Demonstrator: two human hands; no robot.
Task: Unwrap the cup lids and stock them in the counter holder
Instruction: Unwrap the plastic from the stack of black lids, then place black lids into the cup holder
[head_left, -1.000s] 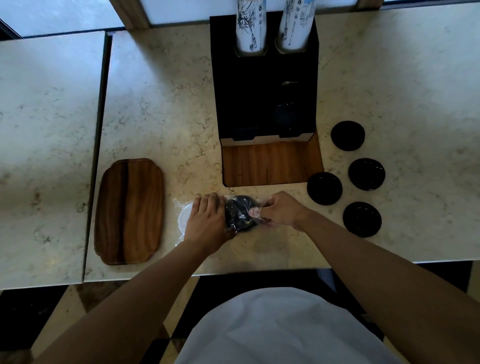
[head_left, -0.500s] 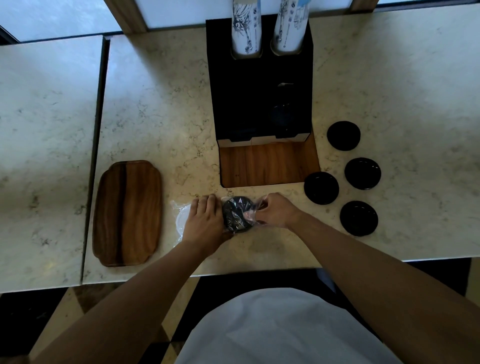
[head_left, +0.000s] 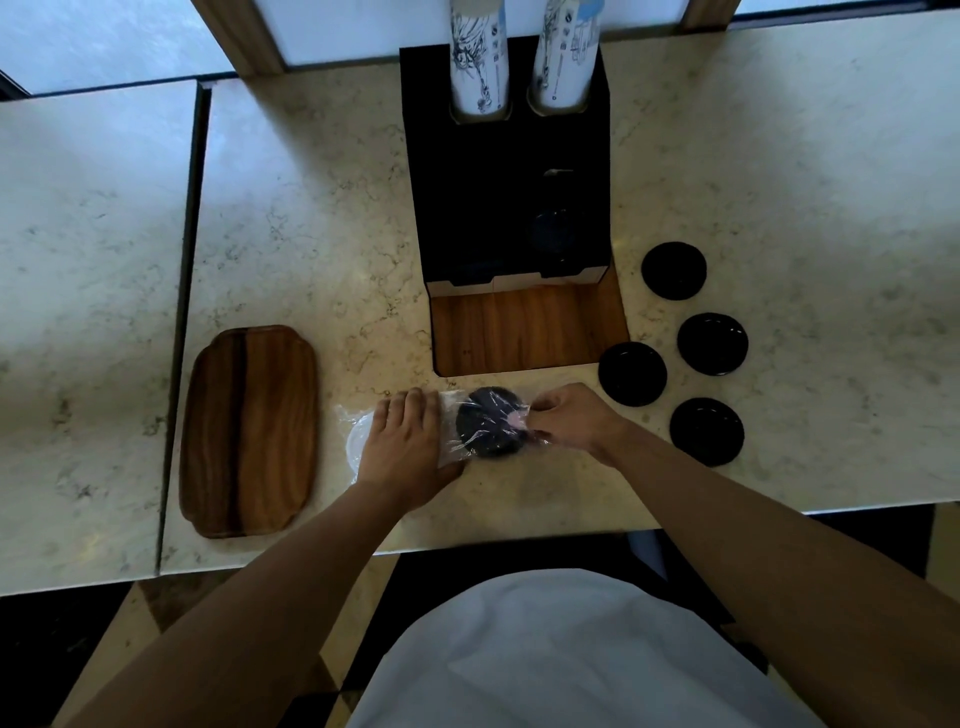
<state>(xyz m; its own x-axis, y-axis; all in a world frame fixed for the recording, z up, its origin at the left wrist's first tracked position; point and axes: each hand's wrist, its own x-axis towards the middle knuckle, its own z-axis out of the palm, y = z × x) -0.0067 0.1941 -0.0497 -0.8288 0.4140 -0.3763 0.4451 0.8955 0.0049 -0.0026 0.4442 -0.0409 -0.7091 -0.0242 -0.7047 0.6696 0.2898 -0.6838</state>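
Lying on the marble counter (head_left: 311, 208) just below the frame's centre, the wrapped stack of black cup lids (head_left: 491, 422) sits between both hands, directly below the counter holder (head_left: 509, 208). The left hand (head_left: 408, 441) presses flat-fingered on the stack's left part, while the right hand (head_left: 574, 418) pinches the clear plastic wrap (head_left: 452, 413) at its right end. Four loose black lids (head_left: 711, 343) lie at right.

A cream, veined stone counter (head_left: 311, 208) fills the middle. A second slab (head_left: 88, 260) lies at 9 o'clock, parted from it by a dark seam (head_left: 179, 312). At 12 o'clock a pale bright panel (head_left: 363, 26) sits between two wooden posts (head_left: 244, 36), and daylight from there gives the stone a soft sheen. Dark and tan floor (head_left: 130, 613) shows at 7 o'clock.
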